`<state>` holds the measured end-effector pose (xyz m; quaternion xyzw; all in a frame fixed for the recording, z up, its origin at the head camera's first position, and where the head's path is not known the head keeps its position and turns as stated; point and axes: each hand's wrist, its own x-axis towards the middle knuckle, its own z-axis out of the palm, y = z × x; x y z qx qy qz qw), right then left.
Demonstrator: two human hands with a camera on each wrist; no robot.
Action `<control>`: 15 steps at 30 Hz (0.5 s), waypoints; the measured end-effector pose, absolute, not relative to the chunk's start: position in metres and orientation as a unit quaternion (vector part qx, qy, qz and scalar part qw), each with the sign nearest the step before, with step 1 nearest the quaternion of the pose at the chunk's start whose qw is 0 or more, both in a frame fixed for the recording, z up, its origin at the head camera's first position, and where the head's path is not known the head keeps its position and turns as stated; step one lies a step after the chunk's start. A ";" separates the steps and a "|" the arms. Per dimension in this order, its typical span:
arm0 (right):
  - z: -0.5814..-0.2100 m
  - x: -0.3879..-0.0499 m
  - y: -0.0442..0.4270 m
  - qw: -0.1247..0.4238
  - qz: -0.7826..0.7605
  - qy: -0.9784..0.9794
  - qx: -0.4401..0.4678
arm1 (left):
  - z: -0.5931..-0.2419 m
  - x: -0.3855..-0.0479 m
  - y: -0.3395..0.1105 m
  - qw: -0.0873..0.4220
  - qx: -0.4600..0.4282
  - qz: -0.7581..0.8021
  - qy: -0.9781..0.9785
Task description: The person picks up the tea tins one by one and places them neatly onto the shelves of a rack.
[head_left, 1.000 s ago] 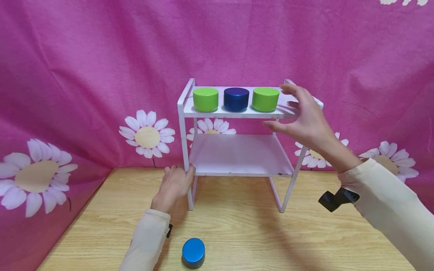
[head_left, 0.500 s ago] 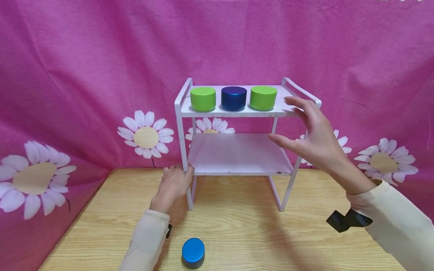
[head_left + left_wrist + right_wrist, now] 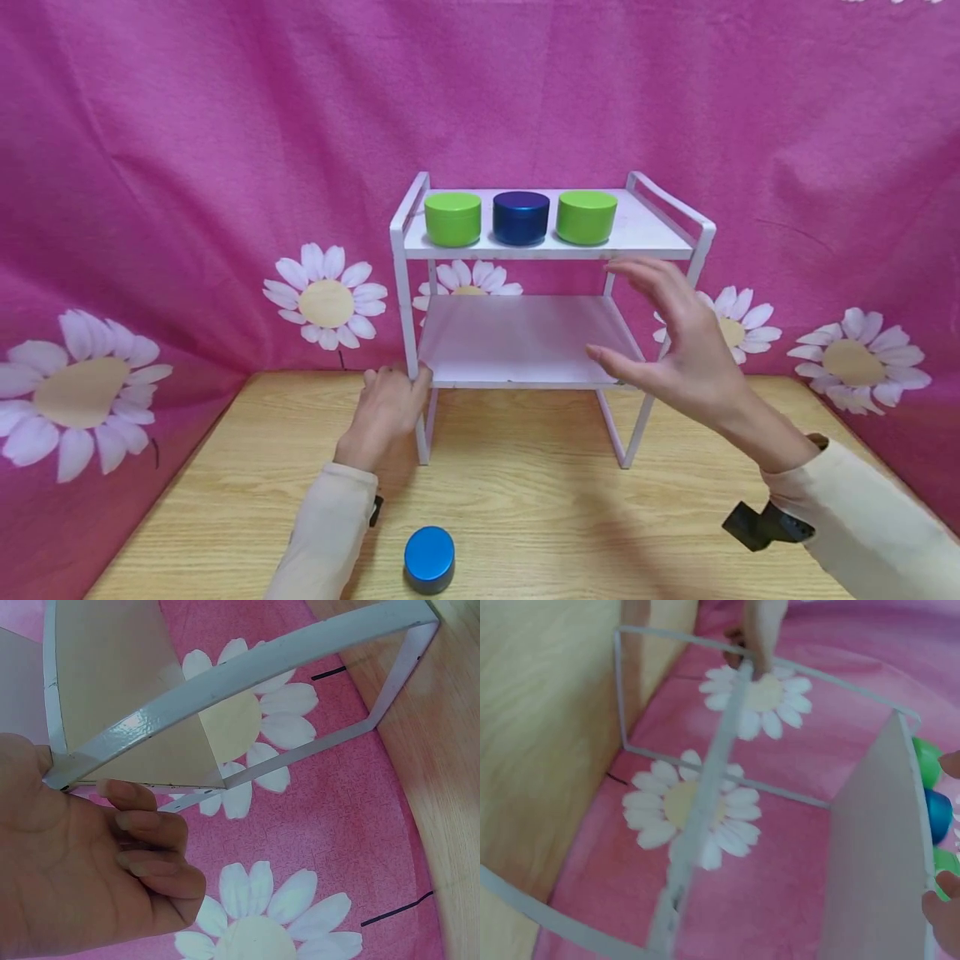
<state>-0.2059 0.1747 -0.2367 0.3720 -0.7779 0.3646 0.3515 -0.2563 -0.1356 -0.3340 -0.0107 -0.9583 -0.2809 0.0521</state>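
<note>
A white two-tier shelf rack (image 3: 660,254) stands on the table. My left hand (image 3: 386,412) grips its left leg at the height of the lower shelf; in the left wrist view, the thumb and curled fingers (image 3: 154,829) lie about the frame corner. Along the top shelf's front sit a green round tin (image 3: 453,222), a dark blue tin (image 3: 521,220) and another green tin (image 3: 587,220). My right hand (image 3: 693,358) is raised before the rack's right side, thumb and fingers spread, holding nothing. A blue-lidded tin (image 3: 429,557) stands on the table near the front.
The wooden table (image 3: 517,508) carries the rack at its back edge. Behind it hangs a pink cloth (image 3: 525,92) printed with white daisies. The lower shelf (image 3: 525,337) lies below the row of tins.
My right hand has moved down from beside the right green tin to the level between the two shelves. The left hand keeps its grip, and the tins stay put.
</note>
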 end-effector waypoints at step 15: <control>-0.316 -0.201 0.148 0.235 0.322 -0.821 0.408 | -0.336 -0.257 -0.134 0.063 -0.013 -0.279 -0.958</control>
